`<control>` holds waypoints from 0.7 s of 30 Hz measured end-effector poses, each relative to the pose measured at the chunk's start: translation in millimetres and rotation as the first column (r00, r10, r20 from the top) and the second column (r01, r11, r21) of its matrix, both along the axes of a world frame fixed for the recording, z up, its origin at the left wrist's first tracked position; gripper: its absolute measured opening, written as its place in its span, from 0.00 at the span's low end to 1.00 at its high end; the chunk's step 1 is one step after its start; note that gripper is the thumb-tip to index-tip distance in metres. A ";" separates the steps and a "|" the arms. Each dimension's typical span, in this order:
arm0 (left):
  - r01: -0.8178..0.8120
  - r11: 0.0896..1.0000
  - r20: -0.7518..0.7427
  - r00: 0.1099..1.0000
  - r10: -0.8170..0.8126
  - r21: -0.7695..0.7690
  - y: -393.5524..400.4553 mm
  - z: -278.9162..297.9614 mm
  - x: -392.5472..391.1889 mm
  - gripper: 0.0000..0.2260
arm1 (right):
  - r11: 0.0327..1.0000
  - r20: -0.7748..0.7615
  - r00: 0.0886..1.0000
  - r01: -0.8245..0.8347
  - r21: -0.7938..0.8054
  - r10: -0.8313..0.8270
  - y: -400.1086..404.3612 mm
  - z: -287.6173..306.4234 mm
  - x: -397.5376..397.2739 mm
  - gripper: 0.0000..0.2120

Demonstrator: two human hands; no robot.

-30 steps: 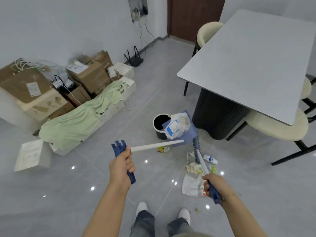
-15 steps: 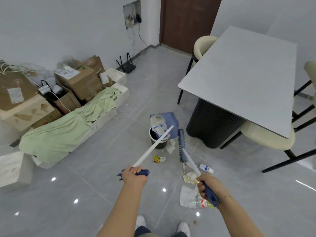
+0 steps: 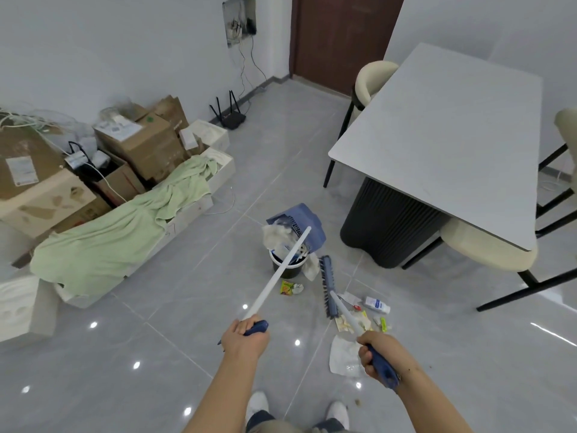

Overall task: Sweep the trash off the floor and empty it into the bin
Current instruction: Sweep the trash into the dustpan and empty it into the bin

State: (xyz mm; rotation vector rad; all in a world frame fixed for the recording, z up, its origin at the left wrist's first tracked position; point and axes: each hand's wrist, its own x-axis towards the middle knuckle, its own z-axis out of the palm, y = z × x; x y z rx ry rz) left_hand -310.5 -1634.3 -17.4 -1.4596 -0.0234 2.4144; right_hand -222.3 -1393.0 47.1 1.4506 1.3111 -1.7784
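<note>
Trash in dustpan: crumpled white paper [image 3: 274, 237] and other bits are sitting at the mouth of the blue dustpan [image 3: 301, 225], which is tilting over the bin.
Bin: the small black bin [image 3: 285, 266] with a white rim is standing on the floor [image 3: 187, 292], directly under the dustpan's low edge.
Left hand: the left hand [image 3: 245, 337] is curling its fingers round the blue grip at the near end of the dustpan's long white handle [image 3: 278, 273], holding the pan up over the bin.
Right hand: the right hand [image 3: 376, 354] is gripping the blue end of the broom's handle, fingers wrapped closed around it.
Broom: the blue broom head [image 3: 327, 285] is lying on edge on the floor just right of the bin, its white shaft running back toward the right hand.
Trash on floor: a yellow-green wrapper [image 3: 288, 288] is lying just in front of the bin; a small white bottle [image 3: 377, 304], scraps and wrappers are lying right of the broom head; a flat white sheet [image 3: 343, 359] is lying beside the right hand.
Counter: the grey counter [image 3: 452, 135] on a dark ribbed base is standing to the right, cream chairs [image 3: 487, 253] tucked around it.
Left wall: cardboard boxes [image 3: 140, 142] are piling up there, a green cloth [image 3: 118, 226] draping over the low white ones.
Feet: white shoes [image 3: 257, 404] are showing at the bottom edge.
</note>
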 end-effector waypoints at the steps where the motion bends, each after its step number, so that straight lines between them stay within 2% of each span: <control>1: -0.005 1.000 -0.002 1.000 0.005 0.004 -1.4 0.4 1.5 0.12 | 1.000 0.005 1.000 0.003 -0.005 -0.002 0.3 -0.1 0.6 0.04; 4: -0.011 1.000 0.001 1.000 0.011 0.011 -4.8 2.1 5.4 0.10 | 1.000 0.006 1.000 0.001 -0.013 -0.001 1.5 -2.4 1.4 0.02; 11: -0.117 0.992 0.039 0.993 0.116 0.042 -1.4 11.1 15.8 0.08 | 1.000 -0.014 1.000 -0.024 -0.012 0.024 -0.7 0.4 -1.6 0.17; 15: -0.143 0.989 0.093 0.986 0.140 0.030 1.6 6.4 20.5 0.14 | 0.999 -0.029 0.998 -0.052 0.010 0.052 0.7 1.8 0.6 0.18; 21: -0.142 0.990 0.149 0.979 0.139 0.006 8.8 -1.2 34.1 0.13 | 0.998 -0.033 0.997 -0.066 0.011 0.066 2.8 1.1 6.4 0.21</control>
